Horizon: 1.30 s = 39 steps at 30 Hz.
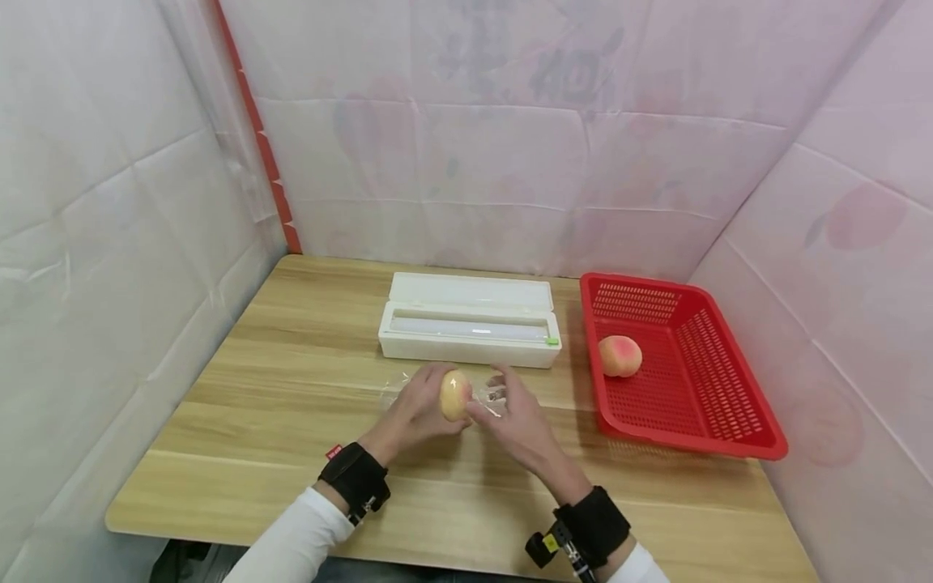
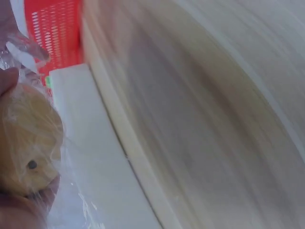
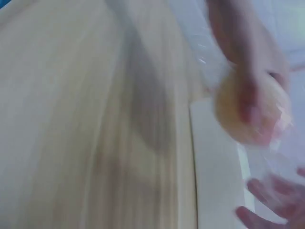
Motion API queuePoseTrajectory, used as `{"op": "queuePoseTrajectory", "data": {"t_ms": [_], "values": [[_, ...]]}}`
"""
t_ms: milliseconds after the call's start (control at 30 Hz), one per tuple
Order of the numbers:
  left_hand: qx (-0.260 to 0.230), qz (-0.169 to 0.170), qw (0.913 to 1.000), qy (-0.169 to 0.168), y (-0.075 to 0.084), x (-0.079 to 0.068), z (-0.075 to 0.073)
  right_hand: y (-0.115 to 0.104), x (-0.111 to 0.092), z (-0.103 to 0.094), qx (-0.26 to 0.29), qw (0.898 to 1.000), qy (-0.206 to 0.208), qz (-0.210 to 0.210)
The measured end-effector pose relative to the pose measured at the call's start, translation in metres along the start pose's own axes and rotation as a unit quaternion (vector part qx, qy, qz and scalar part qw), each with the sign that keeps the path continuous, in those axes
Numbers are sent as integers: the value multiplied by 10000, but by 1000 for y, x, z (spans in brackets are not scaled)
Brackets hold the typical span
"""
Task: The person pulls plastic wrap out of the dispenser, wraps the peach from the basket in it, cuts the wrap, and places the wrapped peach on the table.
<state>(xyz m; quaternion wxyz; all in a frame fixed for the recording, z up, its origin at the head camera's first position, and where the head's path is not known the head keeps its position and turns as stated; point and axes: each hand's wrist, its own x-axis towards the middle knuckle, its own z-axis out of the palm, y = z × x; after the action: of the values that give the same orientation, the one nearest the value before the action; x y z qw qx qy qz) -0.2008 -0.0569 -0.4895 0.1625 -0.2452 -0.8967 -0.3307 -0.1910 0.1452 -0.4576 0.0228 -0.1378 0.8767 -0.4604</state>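
A pale yellow peach [image 1: 455, 395] with a pink blush is held up in my left hand [image 1: 421, 401], just in front of the white box. Clear plastic film [image 2: 35, 143] lies around the peach, and its loose ends stick out on both sides. My right hand [image 1: 513, 417] is at the peach's right side, thumb tip right at the fruit. Its fingers [image 3: 267, 195] are spread apart and bent a little, with film among them. The left wrist view shows a small dark spot on the wrapped peach. The right wrist view is blurred.
Behind the hands stands a long white film dispenser box [image 1: 470, 350], its lid raised, with a roll inside and a green slider at its right end. To the right, a red plastic basket [image 1: 692, 441] holds another peach [image 1: 620, 356]. Both stand on a wooden table [image 1: 240, 429] with draped sheeting around it.
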Motion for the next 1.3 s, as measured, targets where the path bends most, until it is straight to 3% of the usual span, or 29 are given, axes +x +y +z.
{"op": "queuePoseTrajectory", "data": {"t_ms": [100, 200, 333, 433, 500, 600, 733, 800, 900, 967, 1133, 1300], "values": [[-175, 126, 9996, 163, 7, 3, 0, -4, 4, 9, -311, 9964, 771, -189], [-412, 206, 9987, 203, 14, 3, 0, -6, 9, 11, -124, 9923, 1170, -384], [-930, 87, 9955, 153, 21, 1, -2, -6, 15, 8, 423, 9900, 1318, -285], [-1406, -166, 9898, 158, 26, -1, -3, -4, 17, 6, 1417, 9840, 1074, 88], [-1630, -312, 9860, 189, 30, -1, -4, -3, 17, 6, 2306, 9684, 809, 489], [-1969, -481, 9790, 195, 36, 0, -6, -4, 19, 9, 3374, 9327, 477, 1183], [-2402, -642, 9685, 132, 43, 0, -7, -3, 23, 14, 4007, 8985, 122, 1789], [-2477, -652, 9666, 112, 46, -1, -7, -1, 23, 19, 4356, 8773, -45, 2016], [-2541, -704, 9646, 69, 50, -4, -6, -1, 21, 28, 4712, 8540, -145, 2202], [-2595, -791, 9625, 39, 51, -6, -5, -3, 17, 34, 4796, 8451, -17, 2361], [-3074, -1113, 9450, 42, 53, -11, -6, -16, 10, 40, 4967, 8348, 194, 2368], [-3378, -1170, 9339, 76, 55, -10, -11, -26, 11, 38, 5035, 8409, 279, 1963]]}}
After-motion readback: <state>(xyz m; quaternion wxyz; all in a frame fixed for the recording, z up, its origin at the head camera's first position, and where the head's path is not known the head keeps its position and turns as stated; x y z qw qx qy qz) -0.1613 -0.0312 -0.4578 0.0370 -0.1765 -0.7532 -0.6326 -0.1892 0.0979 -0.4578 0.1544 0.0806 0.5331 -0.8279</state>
